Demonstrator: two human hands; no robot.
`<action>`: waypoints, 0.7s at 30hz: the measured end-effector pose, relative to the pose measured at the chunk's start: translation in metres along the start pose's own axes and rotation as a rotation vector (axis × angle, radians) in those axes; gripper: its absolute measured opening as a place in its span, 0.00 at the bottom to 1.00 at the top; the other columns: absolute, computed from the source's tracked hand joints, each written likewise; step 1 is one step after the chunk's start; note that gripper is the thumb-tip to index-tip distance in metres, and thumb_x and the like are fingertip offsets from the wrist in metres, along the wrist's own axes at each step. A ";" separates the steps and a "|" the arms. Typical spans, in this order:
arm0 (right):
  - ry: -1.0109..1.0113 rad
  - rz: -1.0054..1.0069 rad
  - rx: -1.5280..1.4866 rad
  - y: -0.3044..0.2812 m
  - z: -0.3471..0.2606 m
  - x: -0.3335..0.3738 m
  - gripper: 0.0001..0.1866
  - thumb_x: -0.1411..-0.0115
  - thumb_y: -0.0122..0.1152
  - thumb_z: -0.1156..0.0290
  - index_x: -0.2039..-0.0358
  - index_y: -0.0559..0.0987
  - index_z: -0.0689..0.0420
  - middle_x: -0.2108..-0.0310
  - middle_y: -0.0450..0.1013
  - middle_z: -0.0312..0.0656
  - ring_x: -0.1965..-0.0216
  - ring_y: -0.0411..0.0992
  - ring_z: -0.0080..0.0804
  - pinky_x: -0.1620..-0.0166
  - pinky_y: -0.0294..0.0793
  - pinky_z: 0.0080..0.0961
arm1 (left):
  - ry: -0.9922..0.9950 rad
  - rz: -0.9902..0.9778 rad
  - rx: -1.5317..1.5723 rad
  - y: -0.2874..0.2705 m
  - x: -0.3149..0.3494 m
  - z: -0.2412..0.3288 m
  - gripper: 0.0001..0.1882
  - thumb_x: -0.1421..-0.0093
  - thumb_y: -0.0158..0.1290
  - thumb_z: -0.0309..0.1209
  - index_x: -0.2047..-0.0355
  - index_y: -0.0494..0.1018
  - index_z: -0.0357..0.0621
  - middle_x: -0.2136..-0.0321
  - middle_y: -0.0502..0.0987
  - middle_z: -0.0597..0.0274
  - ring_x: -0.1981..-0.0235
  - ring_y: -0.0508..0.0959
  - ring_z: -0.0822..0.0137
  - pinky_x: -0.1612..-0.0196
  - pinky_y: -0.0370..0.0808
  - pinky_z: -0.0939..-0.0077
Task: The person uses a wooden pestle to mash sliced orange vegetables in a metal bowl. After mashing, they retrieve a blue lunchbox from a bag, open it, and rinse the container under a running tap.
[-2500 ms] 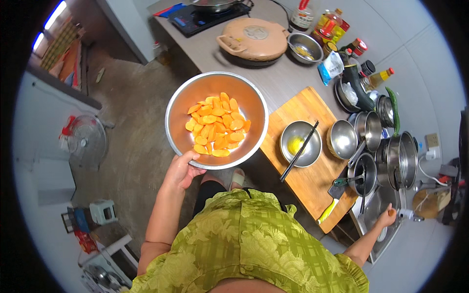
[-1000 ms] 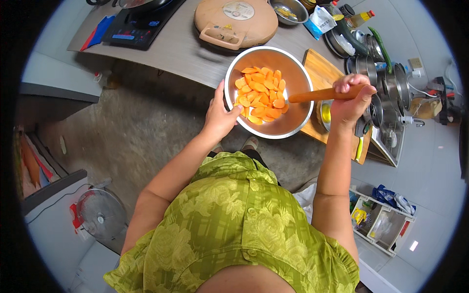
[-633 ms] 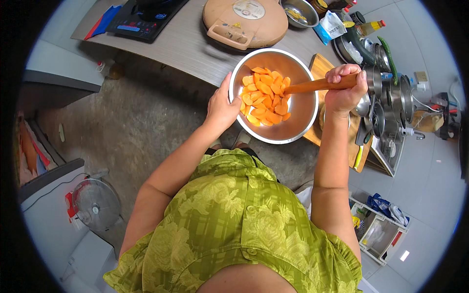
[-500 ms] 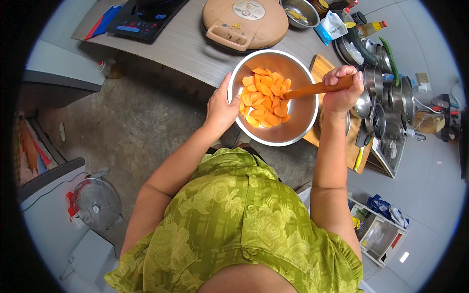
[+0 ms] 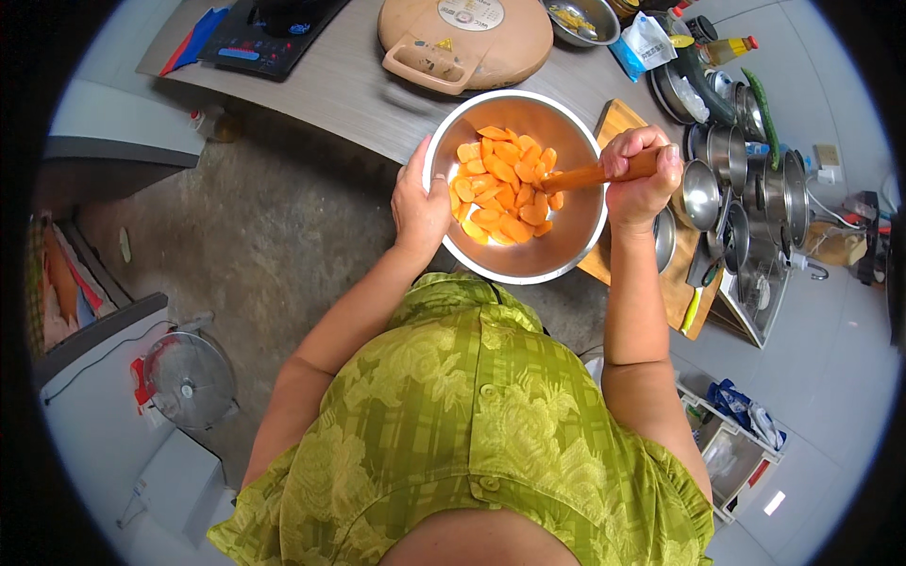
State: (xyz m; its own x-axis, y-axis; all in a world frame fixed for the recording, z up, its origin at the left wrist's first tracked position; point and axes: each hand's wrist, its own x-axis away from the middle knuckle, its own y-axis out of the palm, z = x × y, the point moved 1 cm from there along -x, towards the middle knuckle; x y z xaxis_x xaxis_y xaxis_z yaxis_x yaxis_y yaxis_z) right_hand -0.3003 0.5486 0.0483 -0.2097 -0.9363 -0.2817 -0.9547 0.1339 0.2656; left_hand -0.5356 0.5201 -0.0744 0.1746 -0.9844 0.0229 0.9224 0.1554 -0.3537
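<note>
Just right of the left fingers (image 5: pixel 412 170), the carrot slices (image 5: pixel 500 184) were held in a steel bowl (image 5: pixel 580 222), whose left rim was grasped by those fingers. The right fingers (image 5: pixel 625 147), seen earlier well apart from the bowl, had been brought to its right side, where a wooden-looking rod (image 5: pixel 590 177) was clenched. The rod's tip, seen a second before at the edge of the slices, was now set among them.

Beyond the left fingers, a closed beige round appliance (image 5: pixel 467 47) was placed on the grey surface (image 5: pixel 330 90), with a black cooktop (image 5: pixel 269 42) farther left. Below the right fingers, a chopping board (image 5: pixel 675 292) and a small metal bowl (image 5: pixel 665 241) were partly hidden by the right forearm. To their right, a ladle (image 5: pixel 698 193) and steel pots (image 5: pixel 783 203) were crowded together.
</note>
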 end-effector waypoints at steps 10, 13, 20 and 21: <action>-0.001 -0.048 -0.006 0.003 -0.056 -0.010 0.24 0.40 0.41 0.49 0.80 0.66 0.57 0.88 0.61 0.38 0.86 0.60 0.27 0.77 0.63 0.25 | -0.061 0.008 -0.026 0.000 -0.003 0.006 0.28 0.47 0.48 0.23 0.43 0.65 0.48 0.55 0.72 0.42 0.53 0.72 0.47 0.48 0.68 0.61; 0.031 -0.023 0.067 -0.002 -0.035 -0.003 0.24 0.40 0.42 0.50 0.80 0.66 0.58 0.88 0.62 0.39 0.87 0.59 0.26 0.80 0.61 0.23 | -0.087 0.002 -0.053 -0.001 -0.002 0.009 0.28 0.47 0.47 0.23 0.43 0.65 0.48 0.55 0.72 0.42 0.53 0.73 0.47 0.49 0.69 0.61; 0.054 -0.040 0.059 0.000 -0.010 0.019 0.24 0.42 0.44 0.50 0.80 0.67 0.60 0.88 0.61 0.39 0.88 0.59 0.24 0.83 0.59 0.20 | -0.062 0.020 -0.030 0.000 -0.003 0.007 0.30 0.49 0.47 0.22 0.43 0.66 0.50 0.56 0.72 0.43 0.54 0.73 0.46 0.50 0.70 0.61; 0.041 -0.054 0.071 0.001 -0.010 0.020 0.25 0.42 0.44 0.50 0.81 0.67 0.60 0.88 0.61 0.39 0.88 0.60 0.25 0.83 0.59 0.20 | -0.066 0.016 -0.037 0.000 -0.004 0.007 0.30 0.50 0.47 0.21 0.44 0.66 0.50 0.56 0.72 0.42 0.54 0.73 0.46 0.50 0.70 0.61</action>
State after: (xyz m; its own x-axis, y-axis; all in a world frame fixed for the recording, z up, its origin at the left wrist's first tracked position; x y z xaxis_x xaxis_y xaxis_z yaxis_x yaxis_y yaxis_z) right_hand -0.3033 0.5267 0.0525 -0.1500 -0.9551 -0.2556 -0.9773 0.1042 0.1843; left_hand -0.5334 0.5243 -0.0677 0.2132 -0.9739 0.0781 0.9062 0.1672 -0.3885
